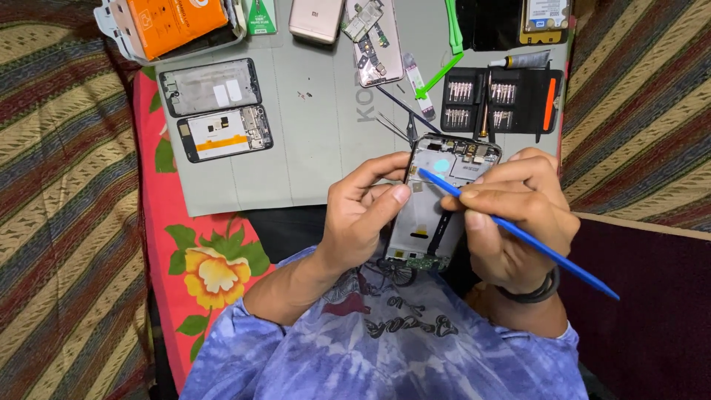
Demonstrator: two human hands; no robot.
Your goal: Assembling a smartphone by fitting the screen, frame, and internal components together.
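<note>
An opened grey smartphone frame (437, 204) is gripped by the left hand (366, 215); a long blue plastic pry tool (518, 233) is pinched by the right hand (515, 215), tip touching the frame's upper left.

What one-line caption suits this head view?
Left hand steadies an opened phone frame while the right hand works a blue pry tool inside it, above a grey repair mat.

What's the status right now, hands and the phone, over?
Left hand grips opened phone frame by its edge. Right hand holds blue pry tool, tip at frame's upper left. Tweezers lie just beyond on grey mat, clear of the hands.
</note>
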